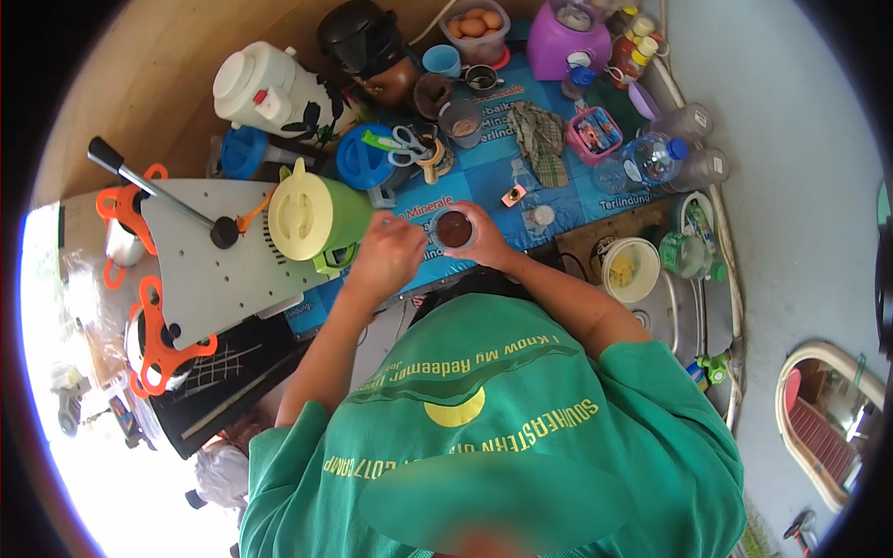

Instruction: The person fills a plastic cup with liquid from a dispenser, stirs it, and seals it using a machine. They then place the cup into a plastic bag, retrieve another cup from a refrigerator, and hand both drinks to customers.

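My right hand [486, 240] is wrapped round a small clear cup [456, 229] with dark brown contents, above the front part of the table. Close by on the cup's left side is my left hand [389, 251], its fingers closed in a pinch. What that hand holds, if anything, I cannot make out. A yellow-lidded green pitcher [312, 216] stands just left of my left hand. Beyond the cup lie a small pinkish-orange item [513, 194] and a clear bottle with a white cap [542, 216].
Scissors [406, 149], a checked cloth [538, 139], a pink basket [593, 133] and a large water bottle [651, 160] sit farther back. A purple appliance [569, 45] and eggs [474, 23] line the rear. At right is a white tub [631, 270]; at left, a long-handled lever press [167, 186].
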The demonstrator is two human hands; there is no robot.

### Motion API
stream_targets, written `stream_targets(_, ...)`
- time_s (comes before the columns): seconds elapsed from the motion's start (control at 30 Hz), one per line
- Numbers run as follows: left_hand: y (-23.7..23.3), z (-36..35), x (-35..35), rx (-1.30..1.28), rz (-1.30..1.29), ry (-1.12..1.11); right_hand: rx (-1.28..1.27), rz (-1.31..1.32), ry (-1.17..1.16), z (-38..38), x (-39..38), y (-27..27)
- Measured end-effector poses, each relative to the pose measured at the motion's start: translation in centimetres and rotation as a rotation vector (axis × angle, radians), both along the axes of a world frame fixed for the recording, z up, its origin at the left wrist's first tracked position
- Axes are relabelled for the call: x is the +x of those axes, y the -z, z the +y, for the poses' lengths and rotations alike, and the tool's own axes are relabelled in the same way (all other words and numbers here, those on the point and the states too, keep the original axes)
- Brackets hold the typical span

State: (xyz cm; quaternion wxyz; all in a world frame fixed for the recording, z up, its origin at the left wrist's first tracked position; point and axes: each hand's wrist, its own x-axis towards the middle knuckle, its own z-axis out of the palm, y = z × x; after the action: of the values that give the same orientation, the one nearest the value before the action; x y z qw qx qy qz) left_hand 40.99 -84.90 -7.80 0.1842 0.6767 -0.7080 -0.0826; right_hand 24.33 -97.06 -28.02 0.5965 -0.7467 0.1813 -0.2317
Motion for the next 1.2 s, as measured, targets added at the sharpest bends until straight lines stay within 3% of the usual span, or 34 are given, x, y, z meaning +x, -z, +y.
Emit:
stream_targets(0.13,7.0,0.2,-1.6,0.028,-0.094,-0.009,0.011,0.006,-0.029,-0.1,0.3,0.0)
stream_targets(0.27,11.2,-0.1,-2.1,0.056,-0.067,-0.071,-0.019,0.028,-0.051,-0.2,0.8,0.6)
stream_targets(0.43,13.2,-0.1,-1.7,-0.054,-0.14,-0.132,-0.075,0.051,-0.056,0.1,1.6,0.1)
stream_targets(0.53,12.0,0.9,-1.5,-0.129,-0.166,-0.226,-0.108,0.048,-0.035,1.0,1.6,-1.3)
stream_targets(0.6,10.7,2.6,-1.3,0.033,-0.191,-0.236,-0.221,0.002,-0.035,1.7,1.9,-2.0)
stream_targets(0.7,8.4,6.0,-2.5,0.076,-0.223,-0.213,-0.218,-0.021,-0.104,3.6,1.6,-1.1)
stream_targets(0.73,9.0,7.3,-3.1,-0.075,-0.151,-0.209,-0.011,-0.05,-0.204,4.4,1.6,0.4)
stream_targets(0.77,7.4,8.6,-3.9,-0.037,-0.212,-0.237,-0.085,-0.067,-0.252,5.8,1.5,-3.2)
stream_targets(0.8,6.3,10.0,-4.6,-0.197,-0.227,-0.317,-0.099,-0.051,-0.322,7.2,1.8,-5.2)
stream_targets(1.0,2.1,22.4,-8.9,-0.194,-0.376,-0.742,-0.148,0.004,-0.585,17.2,1.5,-8.5)
stream_targets(1.2,-1.9,35.3,-17.5,-0.23,-0.409,-0.96,0.32,0.093,-0.91,30.5,-1.7,-14.9)
